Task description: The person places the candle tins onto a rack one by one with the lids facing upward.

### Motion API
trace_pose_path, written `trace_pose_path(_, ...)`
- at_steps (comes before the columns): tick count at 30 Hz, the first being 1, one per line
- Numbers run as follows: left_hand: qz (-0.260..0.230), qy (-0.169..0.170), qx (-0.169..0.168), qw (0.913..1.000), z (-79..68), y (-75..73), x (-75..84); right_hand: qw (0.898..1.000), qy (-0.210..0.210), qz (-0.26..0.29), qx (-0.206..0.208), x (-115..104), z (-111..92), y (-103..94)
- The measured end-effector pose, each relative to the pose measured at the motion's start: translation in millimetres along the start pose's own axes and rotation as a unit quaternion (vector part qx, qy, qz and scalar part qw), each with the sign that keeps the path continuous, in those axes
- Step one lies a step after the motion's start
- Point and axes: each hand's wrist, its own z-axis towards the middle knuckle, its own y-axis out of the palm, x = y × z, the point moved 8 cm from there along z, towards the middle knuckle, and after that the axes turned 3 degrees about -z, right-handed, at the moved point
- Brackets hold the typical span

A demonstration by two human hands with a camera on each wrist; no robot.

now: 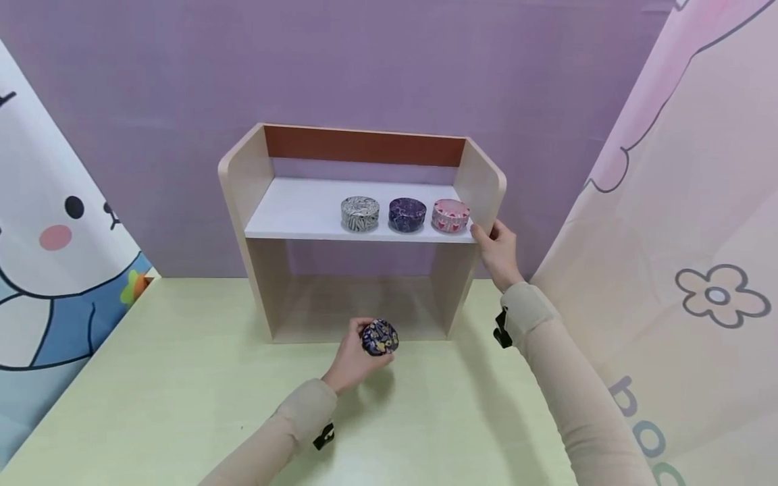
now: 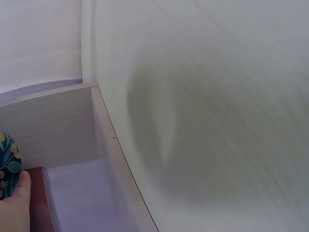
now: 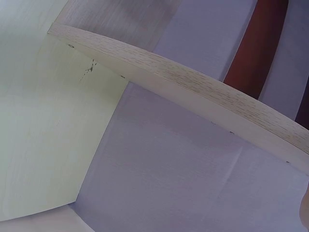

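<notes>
My left hand (image 1: 354, 358) grips a round dark-blue tin with a yellow floral pattern (image 1: 379, 337), held in front of the shelf's lower opening. In the left wrist view the thumb (image 2: 20, 193) lies against the side of the floral tin (image 2: 8, 166). My right hand (image 1: 500, 253) grips the front edge of the right side panel (image 1: 486, 185), level with the white upper board. On that board (image 1: 298, 206) stand three round tins in a row: a black-and-white patterned one (image 1: 360, 214), a dark purple one (image 1: 407, 214) and a pink one with hearts (image 1: 450, 216).
The small wooden shelf (image 1: 243, 202) stands on a pale yellow-green table (image 1: 182, 378), before a purple cloth backdrop (image 1: 365, 61). Printed curtains flank it, a cartoon animal curtain (image 1: 55, 202) at left and a flower curtain (image 1: 699, 223) at right. A reddish-brown strip (image 1: 365, 146) spans the shelf's back.
</notes>
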Motion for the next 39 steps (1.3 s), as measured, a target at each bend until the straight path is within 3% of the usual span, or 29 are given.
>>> trace_pose_path(15, 0.005, 0.004, -0.008, 0.9999, 3.6, -9.4, 0.3, 1.000, 0.003, 0.007, -0.002, -0.9, 1.8, 0.2)
trace_pose_path(27, -0.003, -0.015, -0.013, 0.9998, 0.7, -11.3, 4.1, 1.000, 0.012, 0.005, -0.013, 3.2, 1.2, -0.5)
trace_pose_path(39, 0.013, -0.011, -0.020, 0.9997, 4.5, -22.0, 6.7, 1.000, -0.020, -0.006, 0.006, 1.1, 4.3, -0.3)
